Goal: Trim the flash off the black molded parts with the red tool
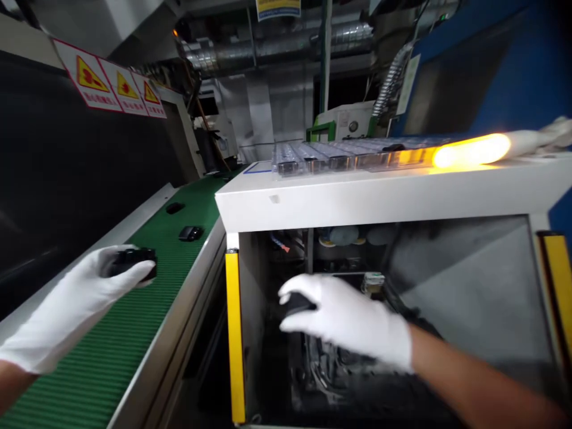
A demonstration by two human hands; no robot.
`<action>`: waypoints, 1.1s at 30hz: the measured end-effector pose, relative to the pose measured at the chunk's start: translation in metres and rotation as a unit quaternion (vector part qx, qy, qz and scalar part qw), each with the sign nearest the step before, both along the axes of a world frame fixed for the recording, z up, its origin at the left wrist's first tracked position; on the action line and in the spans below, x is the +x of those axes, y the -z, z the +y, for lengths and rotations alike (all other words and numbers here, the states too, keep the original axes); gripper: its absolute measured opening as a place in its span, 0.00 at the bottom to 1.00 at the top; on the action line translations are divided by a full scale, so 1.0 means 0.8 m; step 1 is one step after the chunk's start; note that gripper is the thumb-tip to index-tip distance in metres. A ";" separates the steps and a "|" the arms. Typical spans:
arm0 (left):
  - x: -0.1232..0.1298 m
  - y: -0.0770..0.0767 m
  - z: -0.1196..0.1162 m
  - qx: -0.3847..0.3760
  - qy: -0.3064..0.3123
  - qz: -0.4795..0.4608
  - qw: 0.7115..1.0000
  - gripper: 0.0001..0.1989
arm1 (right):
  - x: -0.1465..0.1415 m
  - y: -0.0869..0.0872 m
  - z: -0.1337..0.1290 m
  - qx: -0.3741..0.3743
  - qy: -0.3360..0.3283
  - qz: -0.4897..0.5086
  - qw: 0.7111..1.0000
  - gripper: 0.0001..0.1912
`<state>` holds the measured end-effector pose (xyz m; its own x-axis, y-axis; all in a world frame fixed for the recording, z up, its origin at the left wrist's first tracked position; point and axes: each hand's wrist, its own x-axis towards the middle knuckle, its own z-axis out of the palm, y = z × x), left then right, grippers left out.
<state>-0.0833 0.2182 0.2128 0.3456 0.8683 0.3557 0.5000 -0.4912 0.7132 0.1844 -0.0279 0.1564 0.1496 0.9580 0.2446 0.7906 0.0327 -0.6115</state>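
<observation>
Gloved right hand [344, 319] clamps a black part [297, 304] inside the machine [357, 196], gloved left hand [84, 304] gripping a second part [134, 259] above the green conveyor [89, 369].

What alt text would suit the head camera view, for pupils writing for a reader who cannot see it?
A white-gloved left hand holds a black object above a green conveyor belt carrying more black pieces, while the right hand holds another black object inside an open machine bay framed in yellow. Clear trays sit on the white machine top.
</observation>
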 end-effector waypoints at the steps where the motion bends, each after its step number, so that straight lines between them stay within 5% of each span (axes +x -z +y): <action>1: 0.020 0.001 -0.017 0.001 0.048 0.013 0.999 0.24 | 0.041 -0.005 -0.022 -0.030 0.054 -0.051 0.997 0.19; 4: 0.089 0.016 -0.069 -0.041 0.170 0.002 0.985 0.25 | 0.143 -0.014 -0.067 -0.150 0.115 -0.237 0.953 0.14; 7: 0.160 0.049 -0.104 -0.086 0.273 -0.034 0.957 0.21 | 0.205 -0.008 -0.080 -0.250 0.108 -0.335 0.902 0.14; 15: 0.301 0.154 -0.138 -0.169 0.331 -0.136 0.918 0.15 | 0.243 0.026 -0.026 -0.359 0.059 -0.350 0.864 0.19; 22: 0.354 0.203 -0.148 -0.184 0.319 -0.122 0.922 0.14 | 0.248 0.023 -0.009 -0.407 0.071 -0.320 0.853 0.21; 27: 0.365 0.208 -0.142 -0.195 0.318 -0.113 0.921 0.15 | 0.252 0.028 -0.006 -0.403 0.072 -0.285 0.867 0.23; 33: 0.375 0.207 -0.128 -0.181 0.388 -0.038 0.903 0.16 | 0.259 0.036 -0.005 -0.402 0.075 -0.261 0.874 0.24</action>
<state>0.2164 0.1159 0.0469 0.8862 0.4400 0.1452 0.0492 -0.4008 0.9148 0.3919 -0.0317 0.1278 0.3576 0.8304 -0.4273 0.9272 -0.3702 0.0565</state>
